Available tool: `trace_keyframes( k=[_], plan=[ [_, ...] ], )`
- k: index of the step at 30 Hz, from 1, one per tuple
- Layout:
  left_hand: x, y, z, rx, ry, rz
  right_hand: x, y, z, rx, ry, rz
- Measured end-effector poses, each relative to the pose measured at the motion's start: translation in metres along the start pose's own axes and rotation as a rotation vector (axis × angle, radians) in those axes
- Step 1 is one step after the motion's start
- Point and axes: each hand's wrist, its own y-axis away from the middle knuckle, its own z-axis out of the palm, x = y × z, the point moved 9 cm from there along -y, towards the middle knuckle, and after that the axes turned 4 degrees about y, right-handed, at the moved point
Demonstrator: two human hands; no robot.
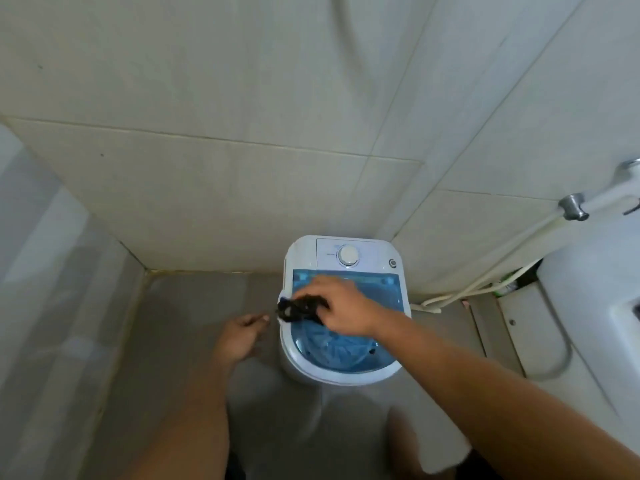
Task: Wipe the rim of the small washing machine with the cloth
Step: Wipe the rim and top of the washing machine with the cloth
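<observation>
light: dim, soft, even | shadows: faint | blur: my forearms, soft overall | edges: wall tiles [214, 188] bowed by wide lens

Cloth [299, 308] on washer [343, 374] rim's left; hose [485, 282] right.

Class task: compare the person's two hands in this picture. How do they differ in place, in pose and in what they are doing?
The right hand is over the small washing machine; the left hand hangs beside it, over the floor. The right hand grips a dark cloth at the machine's left rim; the left hand holds nothing. The right hand's fingers curl round the cloth; the left hand's are relaxed. Both are bare.
</observation>
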Motion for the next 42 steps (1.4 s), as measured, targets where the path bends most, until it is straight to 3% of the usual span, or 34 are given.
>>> trace_keyframes(
  k=[3, 6, 11, 17, 22, 28, 33, 37, 42],
  plan=[
    [0.004, 0.006, 0.018, -0.041, -0.01, 0.017, 0.033, -0.042, -0.053, 0.228, 0.095, 0.165],
    [0.006, 0.007, 0.026, -0.037, -0.026, 0.04, 0.042, -0.065, -0.041, 0.193, 0.197, 0.25],
    [0.009, 0.007, 0.028, -0.074, -0.024, 0.004, 0.028, -0.02, 0.015, 0.322, 0.253, 0.142],
    [0.008, 0.009, 0.027, -0.077, -0.045, -0.007, 0.01, 0.068, 0.072, 0.163, 0.27, -0.06],
    [0.008, 0.013, 0.028, -0.06, -0.045, -0.019, 0.021, 0.085, 0.046, -0.051, 0.273, -0.187],
    [0.007, 0.013, 0.029, -0.04, -0.05, -0.027, 0.034, 0.041, 0.012, 0.198, 0.232, 0.102],
    [0.007, 0.012, 0.03, -0.037, -0.048, -0.032, -0.002, 0.064, 0.068, 0.12, 0.266, -0.003],
    [0.006, 0.012, 0.029, -0.035, -0.053, -0.034, 0.017, 0.085, 0.048, 0.033, 0.25, -0.131],
    [0.005, 0.011, 0.029, -0.029, -0.056, -0.036, 0.037, 0.064, 0.016, 0.214, 0.204, 0.061]
  ],
)
